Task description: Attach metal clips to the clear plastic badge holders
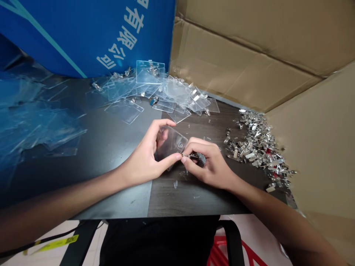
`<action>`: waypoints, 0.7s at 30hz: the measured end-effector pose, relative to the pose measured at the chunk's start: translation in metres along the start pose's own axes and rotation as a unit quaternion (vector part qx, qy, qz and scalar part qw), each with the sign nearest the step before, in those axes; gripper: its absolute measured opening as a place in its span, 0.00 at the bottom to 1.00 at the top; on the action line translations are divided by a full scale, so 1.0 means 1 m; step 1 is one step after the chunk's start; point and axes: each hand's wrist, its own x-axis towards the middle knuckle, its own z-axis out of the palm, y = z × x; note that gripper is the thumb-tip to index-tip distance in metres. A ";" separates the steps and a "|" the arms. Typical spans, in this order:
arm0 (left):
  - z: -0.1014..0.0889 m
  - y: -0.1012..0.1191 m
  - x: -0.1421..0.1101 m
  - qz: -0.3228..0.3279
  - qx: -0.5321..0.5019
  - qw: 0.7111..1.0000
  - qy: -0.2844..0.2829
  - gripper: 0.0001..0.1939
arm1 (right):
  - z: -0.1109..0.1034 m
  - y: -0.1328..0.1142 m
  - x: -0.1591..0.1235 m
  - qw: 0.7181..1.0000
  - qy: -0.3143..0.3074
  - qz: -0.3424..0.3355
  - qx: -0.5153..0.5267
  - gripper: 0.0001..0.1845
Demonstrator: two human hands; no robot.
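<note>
My left hand [148,157] holds a clear plastic badge sleeve [172,142] upright above the dark table [116,147], thumb and fingers curled round its edges. My right hand [206,162] pinches a small metal clip [191,156] against the sleeve's lower edge, with its fingers closed round the clip. The two hands touch at the fingertips near the table's middle.
A heap of clear badge sleeves [163,92] lies at the table's far side, with more sleeves [36,122] spread at the left. A pile of metal clips [257,146] lies at the right. Cardboard walls [249,55] and a blue printed board [83,33] stand behind.
</note>
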 end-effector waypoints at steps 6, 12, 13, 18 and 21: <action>-0.008 0.005 0.001 -0.032 -0.053 0.997 -0.047 0.26 | -0.002 -0.001 0.003 1.000 0.007 -0.001 -0.015 0.11; -0.022 0.005 0.017 -0.083 -0.032 0.996 -0.024 0.15 | -0.005 -0.001 0.009 0.999 0.041 0.004 -0.021 0.11; -0.025 0.006 0.021 -0.082 -0.024 0.996 -0.030 0.16 | -0.005 0.000 0.009 0.999 0.046 0.010 -0.027 0.10; -0.046 0.013 0.046 -0.089 -0.020 0.996 0.001 0.20 | -0.009 0.011 0.015 0.987 0.091 0.087 -0.101 0.19; -0.059 0.020 0.070 -0.113 -0.030 0.991 0.058 0.23 | -0.016 0.018 0.020 0.973 0.110 0.151 -0.133 0.30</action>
